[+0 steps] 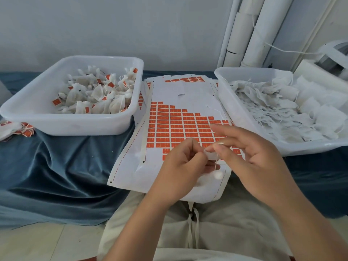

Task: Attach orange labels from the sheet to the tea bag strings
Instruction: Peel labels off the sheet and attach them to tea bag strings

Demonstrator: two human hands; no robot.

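Hands (181, 166) (251, 159) pinch string (216, 163) above orange labels (178, 127), print illegible.

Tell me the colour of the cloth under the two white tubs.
Dark blue-teal, plain; the cloth shows best in the head view, left of the label sheet.

Half-peeled orange label sheet (178, 127) lies flat beneath a white tea bag (216, 175).

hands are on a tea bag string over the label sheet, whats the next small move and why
Probably the right hand should drop to the sheet and peel one of the orange labels: it and the left hand pinch a tea bag string just above them, and no orange shows on it yet.
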